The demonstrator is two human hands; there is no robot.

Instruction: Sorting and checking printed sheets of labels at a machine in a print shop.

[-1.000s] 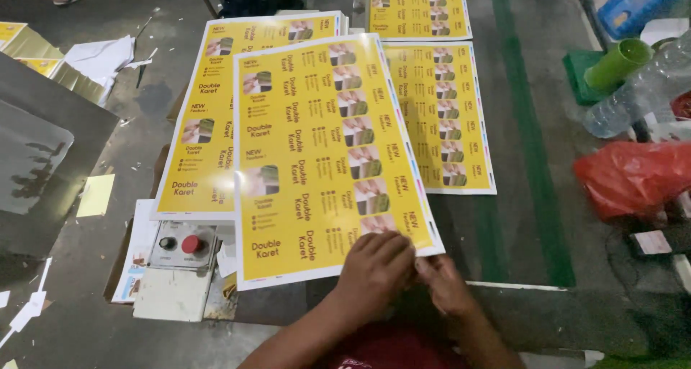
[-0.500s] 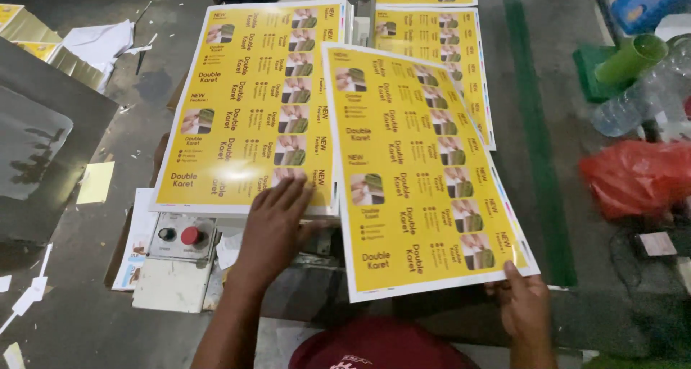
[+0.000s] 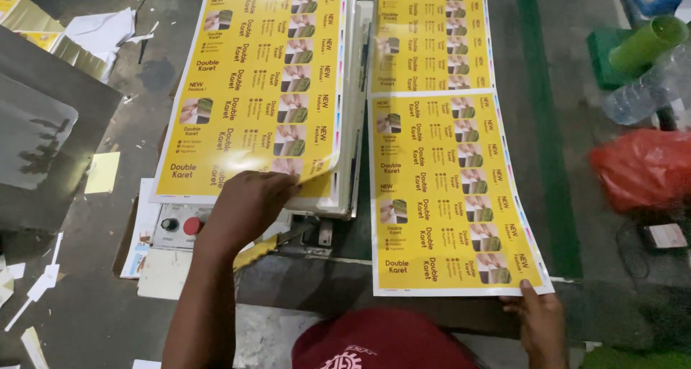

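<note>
A second ago both hands were pinched together at the near edge of one yellow printed sheet [image 3: 453,196] on top of the stack [image 3: 252,96]. That sheet has since swung off to the right and now lies flat beside the stack, squared up under another sheet farther away. The right hand [image 3: 540,322] went with it and holds its near right corner. The left hand [image 3: 248,203] has moved back to the stack and curls up the next sheet's near corner.
</note>
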